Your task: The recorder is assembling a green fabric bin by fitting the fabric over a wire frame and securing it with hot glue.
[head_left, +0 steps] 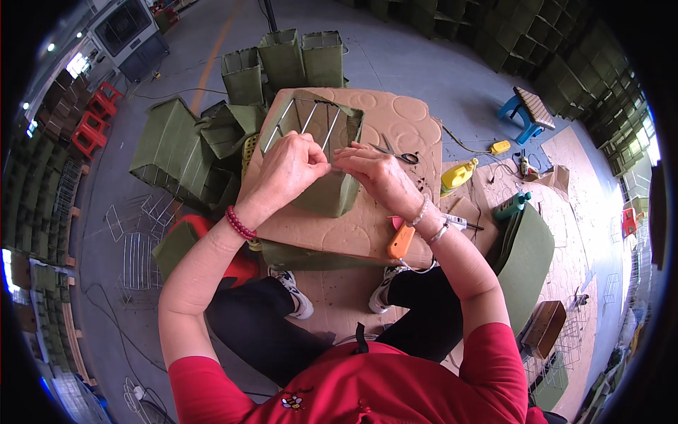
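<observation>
A box of dark green fabric over a wire frame (pixel 329 191) lies on the cardboard-topped table in front of me, its bare metal rods showing at the far side. My left hand (pixel 291 168) is over the box, thumb and forefinger pinched; what they hold, if anything, is too small to make out. Beside it, my right hand (pixel 381 177) reaches in from the right, palm down, fingers stretched toward the left fingertips at the box's edge. Its thumb is hidden. Scissors (pixel 404 157) lie just beyond the right hand, and an orange glue gun (pixel 401 242) rests below its wrist.
Cardboard (pixel 311 237) covers the table. Finished green boxes (pixel 282 63) stand behind it, with more (pixel 169 148) at the left. On the right are a yellow bottle (pixel 459 177), a green bottle (pixel 512 205), a blue-legged stool (pixel 526 113) and stacked green panels (pixel 526 251). Wire frames (pixel 141 258) lie left.
</observation>
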`<state>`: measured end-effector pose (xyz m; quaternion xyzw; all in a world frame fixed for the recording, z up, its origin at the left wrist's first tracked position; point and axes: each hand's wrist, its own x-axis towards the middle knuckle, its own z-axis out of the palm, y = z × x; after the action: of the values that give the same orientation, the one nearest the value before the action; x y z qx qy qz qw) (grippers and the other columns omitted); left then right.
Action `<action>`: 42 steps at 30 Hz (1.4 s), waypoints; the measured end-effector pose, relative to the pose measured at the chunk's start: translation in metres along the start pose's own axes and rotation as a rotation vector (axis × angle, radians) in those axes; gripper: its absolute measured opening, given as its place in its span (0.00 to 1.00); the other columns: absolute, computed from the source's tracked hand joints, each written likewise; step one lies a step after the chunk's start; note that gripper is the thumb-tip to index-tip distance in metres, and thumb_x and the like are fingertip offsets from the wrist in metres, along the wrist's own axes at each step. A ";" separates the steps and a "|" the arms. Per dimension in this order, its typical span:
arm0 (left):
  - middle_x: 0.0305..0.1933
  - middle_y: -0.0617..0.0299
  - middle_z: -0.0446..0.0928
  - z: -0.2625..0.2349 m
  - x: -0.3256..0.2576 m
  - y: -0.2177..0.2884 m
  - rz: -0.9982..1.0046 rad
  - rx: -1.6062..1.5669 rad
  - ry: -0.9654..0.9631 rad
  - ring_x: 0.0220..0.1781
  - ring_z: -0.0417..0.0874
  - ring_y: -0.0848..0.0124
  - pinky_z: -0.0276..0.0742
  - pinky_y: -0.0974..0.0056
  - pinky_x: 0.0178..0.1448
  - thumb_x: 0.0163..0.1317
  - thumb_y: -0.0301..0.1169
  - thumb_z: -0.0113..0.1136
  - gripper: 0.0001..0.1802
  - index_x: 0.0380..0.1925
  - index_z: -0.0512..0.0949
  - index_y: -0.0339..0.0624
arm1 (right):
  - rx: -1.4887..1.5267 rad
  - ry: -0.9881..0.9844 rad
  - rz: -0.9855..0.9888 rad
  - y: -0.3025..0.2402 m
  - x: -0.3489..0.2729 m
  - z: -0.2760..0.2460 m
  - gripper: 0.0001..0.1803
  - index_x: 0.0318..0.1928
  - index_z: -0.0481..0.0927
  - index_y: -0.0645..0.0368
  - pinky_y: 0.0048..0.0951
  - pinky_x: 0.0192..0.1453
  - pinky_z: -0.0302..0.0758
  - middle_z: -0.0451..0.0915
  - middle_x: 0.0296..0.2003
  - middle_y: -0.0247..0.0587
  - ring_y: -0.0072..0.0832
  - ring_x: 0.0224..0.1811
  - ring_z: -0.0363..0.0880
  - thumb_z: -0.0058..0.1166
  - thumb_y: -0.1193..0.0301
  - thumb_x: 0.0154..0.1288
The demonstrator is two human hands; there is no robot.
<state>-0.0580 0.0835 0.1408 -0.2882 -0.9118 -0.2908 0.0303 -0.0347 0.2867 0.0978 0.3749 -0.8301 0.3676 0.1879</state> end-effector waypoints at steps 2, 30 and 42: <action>0.29 0.57 0.78 0.007 -0.001 0.002 0.000 0.066 0.124 0.41 0.78 0.60 0.75 0.58 0.45 0.48 0.28 0.68 0.07 0.19 0.81 0.36 | -0.031 0.060 -0.029 0.002 -0.003 0.006 0.11 0.41 0.80 0.64 0.40 0.66 0.72 0.82 0.43 0.46 0.41 0.49 0.81 0.56 0.80 0.56; 0.19 0.49 0.79 0.008 0.041 0.001 -0.089 0.093 -0.307 0.24 0.81 0.62 0.74 0.59 0.32 0.42 0.26 0.63 0.05 0.18 0.83 0.34 | -0.098 0.047 -0.155 -0.006 -0.008 0.004 0.08 0.38 0.73 0.64 0.39 0.57 0.74 0.79 0.37 0.46 0.43 0.43 0.80 0.55 0.77 0.58; 0.40 0.59 0.79 0.028 -0.044 -0.024 0.630 0.341 0.476 0.43 0.80 0.63 0.79 0.63 0.46 0.45 0.20 0.67 0.17 0.39 0.81 0.37 | -0.297 0.076 -0.233 -0.006 -0.013 0.017 0.12 0.37 0.73 0.67 0.45 0.64 0.70 0.77 0.37 0.51 0.47 0.47 0.77 0.52 0.79 0.47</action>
<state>-0.0316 0.0607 0.0953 -0.4682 -0.7819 -0.1711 0.3744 -0.0227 0.2778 0.0818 0.4224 -0.8185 0.2309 0.3136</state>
